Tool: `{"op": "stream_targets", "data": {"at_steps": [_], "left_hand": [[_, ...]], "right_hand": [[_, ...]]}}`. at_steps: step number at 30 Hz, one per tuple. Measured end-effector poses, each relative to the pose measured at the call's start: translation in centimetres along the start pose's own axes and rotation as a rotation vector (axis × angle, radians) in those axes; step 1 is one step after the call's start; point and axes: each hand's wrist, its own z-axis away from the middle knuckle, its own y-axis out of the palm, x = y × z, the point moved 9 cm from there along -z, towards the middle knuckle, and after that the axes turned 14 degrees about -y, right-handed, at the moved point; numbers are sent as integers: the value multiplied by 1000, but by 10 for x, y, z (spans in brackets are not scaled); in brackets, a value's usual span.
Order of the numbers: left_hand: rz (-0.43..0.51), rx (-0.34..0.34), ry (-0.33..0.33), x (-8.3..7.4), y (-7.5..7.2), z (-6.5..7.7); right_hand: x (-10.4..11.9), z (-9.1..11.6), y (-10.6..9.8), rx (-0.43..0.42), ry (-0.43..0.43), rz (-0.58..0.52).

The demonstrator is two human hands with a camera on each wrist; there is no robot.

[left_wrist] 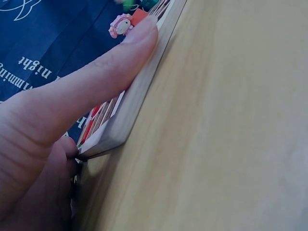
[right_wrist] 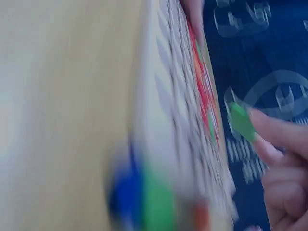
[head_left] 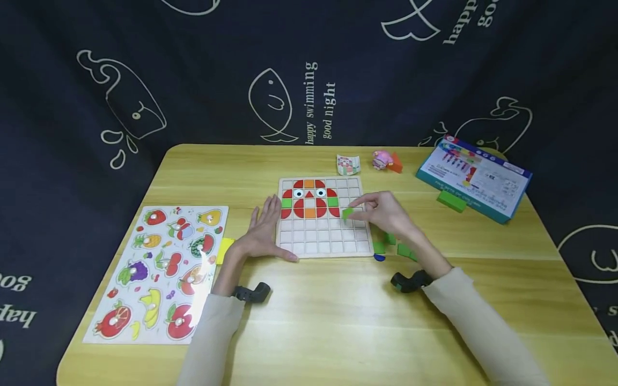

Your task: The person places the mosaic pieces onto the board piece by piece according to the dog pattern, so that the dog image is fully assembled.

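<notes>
A white grid board (head_left: 318, 247) lies mid-table, its upper cells filled with red, orange and green tiles and two eye tiles. My left hand (head_left: 261, 231) rests along the board's left side, fingers extended, thumb at the near left corner; in the left wrist view that thumb (left_wrist: 101, 77) lies along the edge. Between thumb and forefinger my right hand (head_left: 386, 213) pinches a green tile (right_wrist: 242, 121), held over the board's right part. Several green tiles (head_left: 404, 250) and a blue piece (head_left: 379, 258) lie by the board's near right corner, partly behind the right wrist.
On the left lies a fruit puzzle board (head_left: 159, 279), with a yellow piece (head_left: 225, 250) beside it. A box (head_left: 475, 179) and a green block (head_left: 451, 201) are at the right. Behind the board are a small pattern card (head_left: 348, 165), a pink figurine (head_left: 382, 159) and an orange-red piece (head_left: 396, 163).
</notes>
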Motion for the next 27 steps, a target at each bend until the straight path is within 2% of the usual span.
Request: {"op": "stream_targets", "data": {"at_steps": [4, 6, 9, 15, 19, 22, 24, 27], "left_hand": [[-5, 2, -4, 3, 0, 1], [-7, 3, 3, 2, 0, 0], [-8, 5, 5, 2, 0, 0], [-4, 6, 1, 0, 0, 1], [-8, 9, 12, -3, 1, 1], [-8, 11, 5, -1, 1, 1], [-7, 10, 1, 0, 0, 1], [-5, 4, -2, 3, -1, 1]], "right_hand": [[16, -17, 49, 7, 5, -174], [20, -24, 64, 1, 15, -198], [23, -29, 74, -29, 28, -170], [25, -30, 78, -38, -11, -66], [23, -29, 80, -28, -22, -89], [22, -28, 80, 14, -38, -136], [21, -25, 72, 40, -54, -141], [12, -14, 43, 47, -61, -102]]}}
